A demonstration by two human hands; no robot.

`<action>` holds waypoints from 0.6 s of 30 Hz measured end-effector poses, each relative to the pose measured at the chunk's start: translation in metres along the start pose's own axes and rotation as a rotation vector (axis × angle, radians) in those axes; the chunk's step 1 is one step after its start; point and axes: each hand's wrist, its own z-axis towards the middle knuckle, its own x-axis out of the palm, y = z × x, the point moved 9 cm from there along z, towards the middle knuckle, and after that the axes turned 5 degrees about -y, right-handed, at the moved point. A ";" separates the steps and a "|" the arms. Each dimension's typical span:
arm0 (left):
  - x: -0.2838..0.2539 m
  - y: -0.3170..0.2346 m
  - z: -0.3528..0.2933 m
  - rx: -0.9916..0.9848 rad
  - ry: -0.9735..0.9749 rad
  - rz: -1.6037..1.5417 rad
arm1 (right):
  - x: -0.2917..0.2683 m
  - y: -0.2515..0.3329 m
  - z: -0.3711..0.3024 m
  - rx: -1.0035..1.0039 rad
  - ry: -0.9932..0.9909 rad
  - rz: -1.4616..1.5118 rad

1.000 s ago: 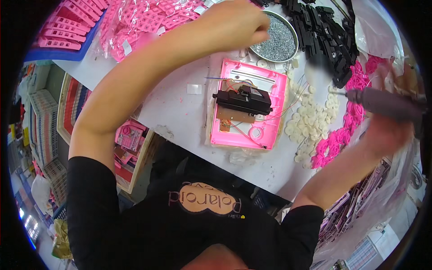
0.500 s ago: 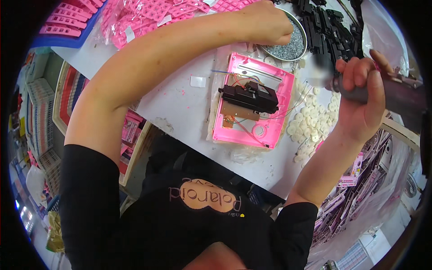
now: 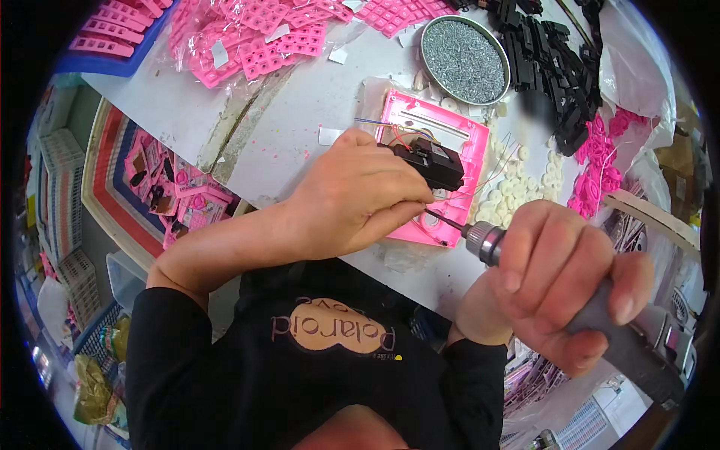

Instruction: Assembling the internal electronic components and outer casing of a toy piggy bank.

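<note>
the right hand (image 3: 562, 277) has its fingers curled round the grey driver (image 3: 637, 356), its bit (image 3: 447, 219) pointing at the left hand (image 3: 367, 191), whose thumb and fingertips are drawn together at the bit's end, though i cannot tell what, if anything, they pinch. just beyond those fingers the black part (image 3: 433, 166) lies in the pink shell (image 3: 472, 154) on the table (image 3: 289, 120), with white discs (image 3: 517, 187) to the right. farther off are screws (image 3: 463, 60) in a round dish (image 3: 508, 73), then black pieces (image 3: 551, 82) and pink keypads (image 3: 285, 49).
</note>
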 end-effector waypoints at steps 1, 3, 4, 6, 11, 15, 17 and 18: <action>0.000 0.002 -0.003 -0.008 0.003 -0.005 | 0.002 -0.003 -0.001 0.013 -0.003 -0.014; 0.000 0.006 -0.007 -0.025 0.008 -0.016 | 0.004 -0.007 -0.002 0.039 -0.020 -0.048; -0.001 0.007 -0.008 -0.021 -0.005 -0.033 | 0.004 -0.008 -0.002 0.038 -0.028 -0.060; -0.002 0.009 -0.009 -0.013 -0.031 -0.067 | 0.004 -0.009 -0.001 0.031 -0.036 -0.078; -0.006 0.006 -0.007 0.046 -0.079 -0.064 | 0.006 -0.012 0.000 0.014 -0.031 -0.099; 0.000 0.009 -0.009 0.060 -0.011 -0.038 | 0.009 -0.012 0.000 0.006 -0.007 -0.103; -0.011 0.013 -0.005 -0.009 -0.102 0.129 | 0.007 -0.013 0.000 -0.027 -0.013 -0.127; -0.013 0.016 -0.006 -0.040 -0.110 0.199 | 0.003 -0.014 0.001 -0.066 -0.026 -0.158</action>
